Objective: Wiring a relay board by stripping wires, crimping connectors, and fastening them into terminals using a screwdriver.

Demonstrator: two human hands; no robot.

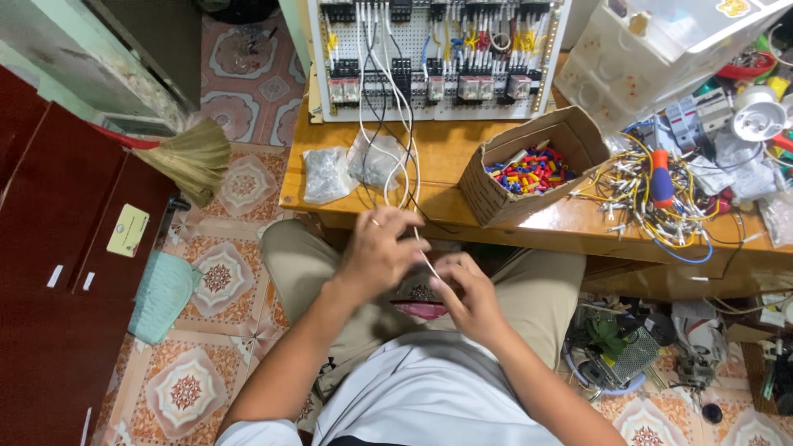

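Observation:
My left hand [378, 252] and my right hand [464, 291] meet over my lap, both pinching the end of a thin white wire [410, 157]. That wire runs up across the wooden table [446, 153] to a white perforated wiring panel [438, 58] fitted with black terminal blocks, relays and several wires. A ring shows on a left-hand finger. My fingers hide the wire's tip.
A cardboard box of coloured sleeves [529, 169] stands right of the wires. Two clear plastic bags [347, 169] lie to the left. A tangle of yellow wires with a red-handled screwdriver [661, 186] lies at right. A broom [182, 153], a dark cabinet [58, 248] and floor clutter [628, 351] surround me.

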